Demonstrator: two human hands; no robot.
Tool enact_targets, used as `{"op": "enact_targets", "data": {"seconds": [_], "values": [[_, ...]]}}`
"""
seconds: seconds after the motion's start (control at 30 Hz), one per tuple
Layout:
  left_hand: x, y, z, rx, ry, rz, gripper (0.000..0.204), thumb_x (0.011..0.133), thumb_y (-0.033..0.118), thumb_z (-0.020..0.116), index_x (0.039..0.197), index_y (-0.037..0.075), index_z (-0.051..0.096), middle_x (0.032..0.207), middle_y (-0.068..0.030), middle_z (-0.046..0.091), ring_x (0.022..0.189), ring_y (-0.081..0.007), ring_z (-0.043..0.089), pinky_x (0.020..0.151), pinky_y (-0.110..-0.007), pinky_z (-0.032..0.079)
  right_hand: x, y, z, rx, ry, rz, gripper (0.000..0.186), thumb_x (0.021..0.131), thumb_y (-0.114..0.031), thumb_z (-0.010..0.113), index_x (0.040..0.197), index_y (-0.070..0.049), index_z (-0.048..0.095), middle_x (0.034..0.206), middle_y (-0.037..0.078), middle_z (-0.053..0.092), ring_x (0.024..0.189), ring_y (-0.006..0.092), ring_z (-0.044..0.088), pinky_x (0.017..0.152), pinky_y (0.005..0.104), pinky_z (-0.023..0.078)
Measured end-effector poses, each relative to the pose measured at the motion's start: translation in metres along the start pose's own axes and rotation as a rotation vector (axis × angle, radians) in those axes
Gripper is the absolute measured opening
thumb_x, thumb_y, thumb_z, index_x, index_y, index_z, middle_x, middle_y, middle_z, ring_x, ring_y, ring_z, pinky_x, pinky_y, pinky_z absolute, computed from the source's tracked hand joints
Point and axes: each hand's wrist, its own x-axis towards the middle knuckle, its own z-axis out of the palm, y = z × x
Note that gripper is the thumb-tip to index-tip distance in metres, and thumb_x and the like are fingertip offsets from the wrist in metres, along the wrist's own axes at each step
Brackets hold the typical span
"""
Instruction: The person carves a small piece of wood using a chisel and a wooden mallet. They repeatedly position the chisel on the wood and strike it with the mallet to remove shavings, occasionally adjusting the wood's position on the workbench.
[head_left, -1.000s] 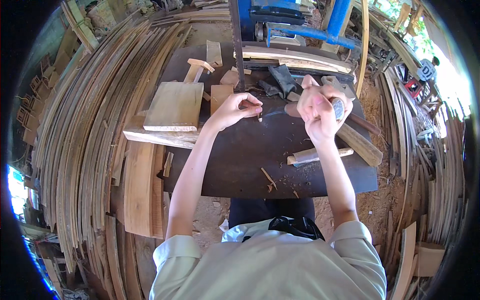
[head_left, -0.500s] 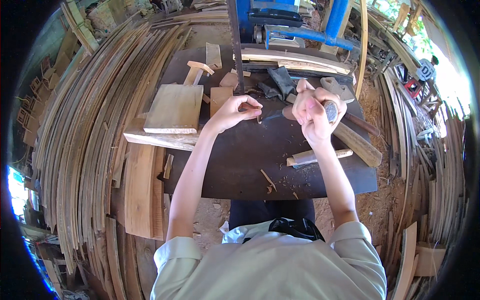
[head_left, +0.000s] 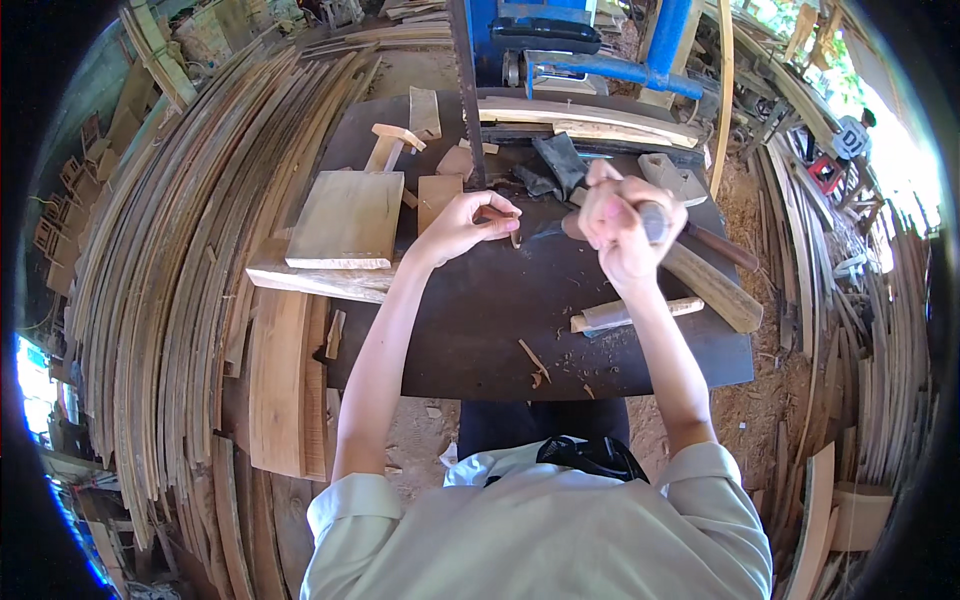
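Note:
Between the bent fingers of my left hand (head_left: 468,228) is a small brown piece of wood (head_left: 516,238), held above the dark tabletop (head_left: 470,330). My right hand (head_left: 622,225), smeared by motion, is wrapped round a wooden-handled tool (head_left: 655,222) whose round grey end points up. Its working end is hidden, so its kind does not show. A rounded brown wooden part and a faint bluish streak lie between the hands; I cannot tell whether they belong to the tool. Near my right forearm lies a short light wood piece (head_left: 635,315) among shavings.
Left of my left hand, a square board (head_left: 345,220) rests on a thicker plank (head_left: 320,278). An upright saw blade (head_left: 467,100) stands beyond the hands, beside a blue machine (head_left: 620,75). A thick wooden bar (head_left: 712,290) lies at right. Long timber strips (head_left: 170,280) fill the left side.
My right hand has shifted slightly left and is now blurred, with the tool still in its grip. The left hand keeps its pinch in nearly the same place.

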Motion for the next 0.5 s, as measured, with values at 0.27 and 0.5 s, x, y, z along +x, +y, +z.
{"op": "enact_targets", "data": {"seconds": [0.27, 0.5], "values": [[-0.003, 0.001, 0.003, 0.003, 0.002, -0.001, 0.025, 0.085, 0.017, 0.069, 0.104, 0.002, 0.062, 0.099, -0.0018, 0.062, 0.092, -0.009, 0.058, 0.083, -0.024, 0.05, -0.006, 0.001, 0.002, -0.049, -0.013, 0.005, 0.027, 0.077, -0.006, 0.06, 0.055, 0.0, 0.045, 0.049, 0.006, 0.051, 0.043, 0.0129, 0.043, 0.055, 0.0288, 0.038], [0.0, -0.001, 0.0, 0.014, -0.001, 0.016, 0.026, 0.084, 0.018, 0.07, 0.103, 0.002, 0.062, 0.1, -0.002, 0.062, 0.091, -0.0089, 0.057, 0.082, -0.024, 0.049, -0.002, -0.006, 0.007, -0.033, 0.038, 0.04, 0.031, 0.079, -0.009, 0.063, 0.055, -0.001, 0.046, 0.051, 0.005, 0.052, 0.045, 0.0127, 0.043, 0.053, 0.0273, 0.038]]}}
